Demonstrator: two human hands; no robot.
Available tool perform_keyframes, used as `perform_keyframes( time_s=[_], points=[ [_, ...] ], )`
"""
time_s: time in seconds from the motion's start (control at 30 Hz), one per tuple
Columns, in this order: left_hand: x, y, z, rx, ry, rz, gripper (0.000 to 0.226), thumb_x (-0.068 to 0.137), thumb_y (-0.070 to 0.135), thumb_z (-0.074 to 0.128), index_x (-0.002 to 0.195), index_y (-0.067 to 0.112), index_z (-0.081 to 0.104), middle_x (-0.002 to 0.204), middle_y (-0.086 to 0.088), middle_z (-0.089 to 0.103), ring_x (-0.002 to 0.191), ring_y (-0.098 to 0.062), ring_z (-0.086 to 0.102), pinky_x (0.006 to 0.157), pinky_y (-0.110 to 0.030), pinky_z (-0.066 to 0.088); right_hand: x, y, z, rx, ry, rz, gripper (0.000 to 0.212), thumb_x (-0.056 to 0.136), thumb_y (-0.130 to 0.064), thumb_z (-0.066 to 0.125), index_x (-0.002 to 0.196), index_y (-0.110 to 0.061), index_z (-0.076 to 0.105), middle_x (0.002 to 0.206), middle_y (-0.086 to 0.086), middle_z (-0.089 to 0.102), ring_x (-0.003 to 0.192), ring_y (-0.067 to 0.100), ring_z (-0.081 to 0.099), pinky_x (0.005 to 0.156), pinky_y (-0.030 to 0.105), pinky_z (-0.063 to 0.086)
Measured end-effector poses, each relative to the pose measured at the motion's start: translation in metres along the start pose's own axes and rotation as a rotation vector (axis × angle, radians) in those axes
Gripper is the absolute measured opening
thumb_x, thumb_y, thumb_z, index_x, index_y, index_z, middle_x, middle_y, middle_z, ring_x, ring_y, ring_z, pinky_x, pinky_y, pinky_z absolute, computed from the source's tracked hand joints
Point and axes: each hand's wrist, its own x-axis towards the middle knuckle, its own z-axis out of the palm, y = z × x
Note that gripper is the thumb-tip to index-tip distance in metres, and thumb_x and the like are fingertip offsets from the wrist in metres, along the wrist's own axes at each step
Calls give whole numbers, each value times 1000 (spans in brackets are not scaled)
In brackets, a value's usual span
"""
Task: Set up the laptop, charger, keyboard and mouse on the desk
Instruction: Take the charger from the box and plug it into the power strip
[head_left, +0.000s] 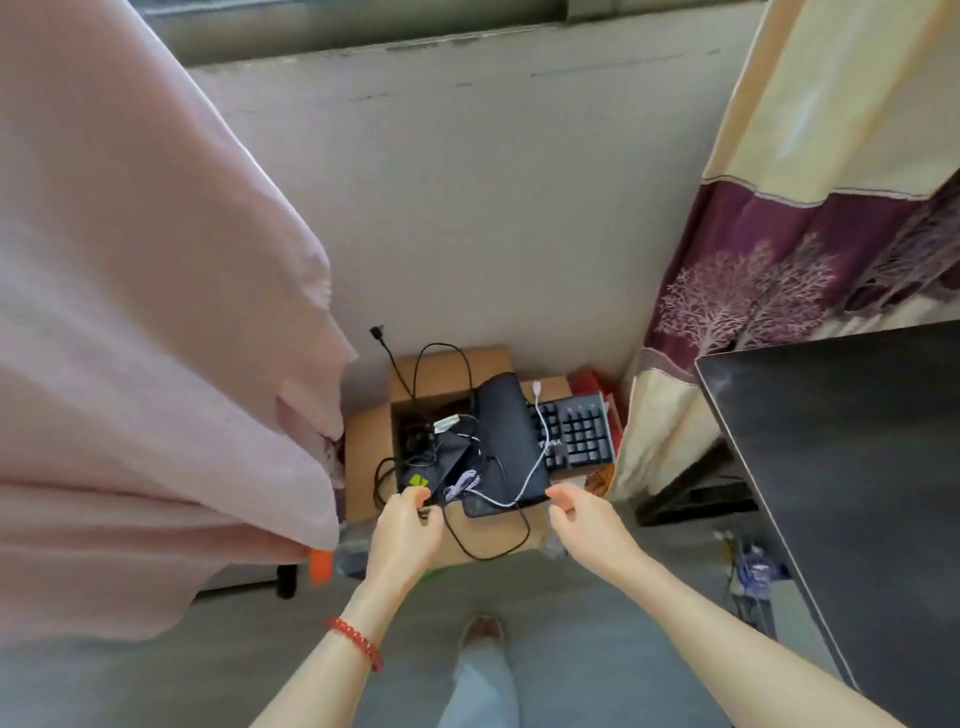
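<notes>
Both hands reach down to an open box on the floor. L hand, w/ a red bead bracelet on the wrist, has fingertips curled at the near-left corner of the pile, prob. pinching the edge of a dark item by a yellow tag; contact is too blurred to be sure. R hand hangs loosely curled, holding nothing, just off the near-right corner of the laptop. Laptop lies closed and tilted across the box, between the two hands and just beyond them. Keyboard sits past the R hand, partly under the laptop. One white cable drapes over the laptop; black cables, count unclear, loop out towards the L hand. One laptop, one keyboard, one box. Grey floor, plain wall beyond, pink cloth left of the L hand, patterned curtain and dark desk right of the R hand.
</notes>
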Motion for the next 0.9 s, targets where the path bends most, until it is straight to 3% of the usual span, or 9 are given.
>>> perform_keyframes(
  time_s=[0.1, 0.2, 0.4, 0.47, 0.57, 0.63, 0.77, 0.9],
  points=[
    [72, -25, 8, 47, -40, -10, 40, 86, 20, 53, 124, 11, 47, 126, -15, 52, 113, -28, 51, 91, -35, 43, 70, -11, 34, -31, -25, 48, 38, 94, -19, 39, 131, -16, 44, 121, 4, 60, 108, 19, 56, 87, 30, 44],
    [131, -38, 25, 100, -59, -20, 61, 87, 26, 56, 139, 12, 27, 140, -15, 34, 128, -32, 35, 102, -40, 36, 123, -13, 53, -63, -22, 41, 43, 95, -19, 40, 137, -16, 35, 130, 6, 52, 116, 21, 52, 91, 32, 42],
    [245, -73, 87, 194, -183, -56, 101, 74, 37, 72, 144, 31, -2, 155, -12, 0, 141, -36, 3, 108, -52, 25, 219, 3, 96, -74, 37, 15, 48, 94, -17, 43, 140, -18, 28, 136, 5, 46, 125, 20, 43, 95, 35, 41],
    [265, -82, 107, 262, -217, -102, 105, 73, 37, 73, 143, 34, -4, 154, -13, 9, 140, -37, 8, 106, -55, 27, 236, 13, 106, -62, 64, 7, 48, 94, -16, 43, 140, -19, 29, 135, 2, 46, 124, 18, 43, 94, 33, 41],
    [276, -90, 121, 436, -143, -34, 74, 82, 20, 62, 140, 26, 17, 128, -16, 47, 118, -37, 39, 87, -48, 41, 248, 20, 112, -21, 88, 15, 46, 94, -15, 42, 139, -20, 31, 133, 0, 47, 122, 15, 43, 92, 31, 40],
    [272, -90, 119, 364, -70, 70, 55, 84, 7, 53, 131, 20, 30, 106, -15, 58, 98, -34, 50, 70, -43, 44, 247, 22, 112, 10, 87, 21, 45, 94, -15, 42, 137, -20, 32, 131, -1, 48, 116, 14, 47, 90, 29, 40],
    [246, -76, 84, 84, -98, 128, 52, 85, 0, 47, 125, 28, 30, 80, 0, 49, 58, -21, 50, 45, -31, 36, 236, 10, 98, 97, 37, -2, 44, 93, -16, 41, 136, -24, 34, 126, -5, 48, 109, 11, 49, 91, 28, 41],
    [213, -44, 22, -108, -50, 167, 62, 83, -7, 43, 123, 39, 31, 65, 3, 47, 46, -15, 40, 36, -18, 30, 208, -21, 70, 170, -41, -72, 49, 91, -16, 47, 137, -29, 32, 127, -11, 46, 114, 6, 45, 98, 29, 40]
  ],
)
